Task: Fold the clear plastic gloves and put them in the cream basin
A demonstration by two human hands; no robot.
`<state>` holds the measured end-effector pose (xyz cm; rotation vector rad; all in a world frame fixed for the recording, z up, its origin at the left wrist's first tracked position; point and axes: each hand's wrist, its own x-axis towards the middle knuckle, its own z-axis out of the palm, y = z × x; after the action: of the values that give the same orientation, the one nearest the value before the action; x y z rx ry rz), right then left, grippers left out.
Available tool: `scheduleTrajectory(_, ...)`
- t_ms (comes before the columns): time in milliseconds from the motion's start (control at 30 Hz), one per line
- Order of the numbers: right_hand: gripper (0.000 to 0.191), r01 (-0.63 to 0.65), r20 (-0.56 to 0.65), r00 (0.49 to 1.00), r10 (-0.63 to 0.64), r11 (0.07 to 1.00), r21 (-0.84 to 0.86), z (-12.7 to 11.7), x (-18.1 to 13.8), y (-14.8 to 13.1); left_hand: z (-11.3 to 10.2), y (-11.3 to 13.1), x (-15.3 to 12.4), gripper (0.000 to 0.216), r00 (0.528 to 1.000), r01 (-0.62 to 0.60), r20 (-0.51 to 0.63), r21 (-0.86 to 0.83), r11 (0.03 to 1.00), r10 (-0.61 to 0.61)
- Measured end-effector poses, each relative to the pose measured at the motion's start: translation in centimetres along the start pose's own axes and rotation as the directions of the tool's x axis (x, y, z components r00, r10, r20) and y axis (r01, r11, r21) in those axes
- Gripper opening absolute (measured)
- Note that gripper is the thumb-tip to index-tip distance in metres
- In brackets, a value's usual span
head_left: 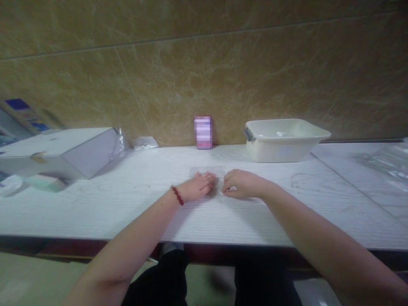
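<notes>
Both my forearms reach in over a white wood-grain table (114, 208), converging just on the near side of the upright smartphone (203, 132), which stands against a brown marbled wall (178, 85). My left hand (200, 186), palm down, lies with loosely spread fingers across a clear plastic sheet (219, 173), pressing rather than gripping; one bracelet of dark red beads (177, 195) circles that wrist. My right hand (244, 183), knuckles raised and wrist bent inward, narrows to a pinch of thumb and fingertips at the sheet's right edge. The sheet, nearly invisible against the pale grain, lies flat on my side of the smartphone, almost directly below it, its far edge catching a faint shine; whether it is one layer or a bag, I cannot tell. By count: one smartphone, its screen blurred to lilac and pink blocks; one cream plastic tub (274, 148) to the smartphone's right, one grey handle (249, 134) showing; one white cardboard box (92, 155) well to the smartphone's left, one flat clear packet (145, 143) between them; and one pale green block (47, 182) farther left of the smartphone, before the box.
</notes>
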<state>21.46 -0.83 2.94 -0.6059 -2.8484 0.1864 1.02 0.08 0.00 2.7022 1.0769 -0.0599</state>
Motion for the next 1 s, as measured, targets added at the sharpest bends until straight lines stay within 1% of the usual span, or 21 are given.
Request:
scheduleTrajectory(100,0.016,-0.029,0.047,0.998,0.03,0.999,-0.019,0.2,0.1,-0.2,-0.1,0.1,-0.1,0.044,1.0,0.01,0.016,0.0,1.0,-0.01)
scheduleTrajectory(233,0.016,-0.041,0.064,0.997,0.045,0.997,-0.066,0.6,0.2,-0.2,-0.3,0.5,-0.1,0.044,0.999,0.014,0.043,0.002,1.0,-0.014)
scheduleTrajectory(367,0.015,-0.032,0.046,0.998,0.037,0.994,-0.101,1.1,0.2,0.0,-0.3,0.5,-0.1,0.044,0.999,0.018,0.05,0.013,1.0,-0.019)
scheduleTrajectory(533,0.016,-0.025,0.02,0.999,0.028,0.991,-0.133,1.0,0.1,0.0,-0.1,0.2,-0.1,0.044,0.999,0.003,0.035,0.019,1.0,-0.004)
scheduleTrajectory(800,0.017,0.006,0.004,1.0,-0.005,0.993,-0.114,0.7,0.1,0.1,-0.1,0.1,0.0,0.044,0.999,-0.013,0.041,0.033,0.999,0.012)
scheduleTrajectory(933,0.016,0.005,0.008,1.0,-0.004,0.995,-0.103,0.7,0.1,0.1,-0.2,0.2,-0.1,0.043,0.999,-0.019,0.039,0.032,0.999,0.018)
scheduleTrajectory(1000,0.016,0.0,-0.01,1.0,-0.001,0.995,-0.103,0.8,0.1,0.1,-0.2,0.1,-0.1,0.043,0.999,-0.014,0.037,0.028,1.0,0.013)
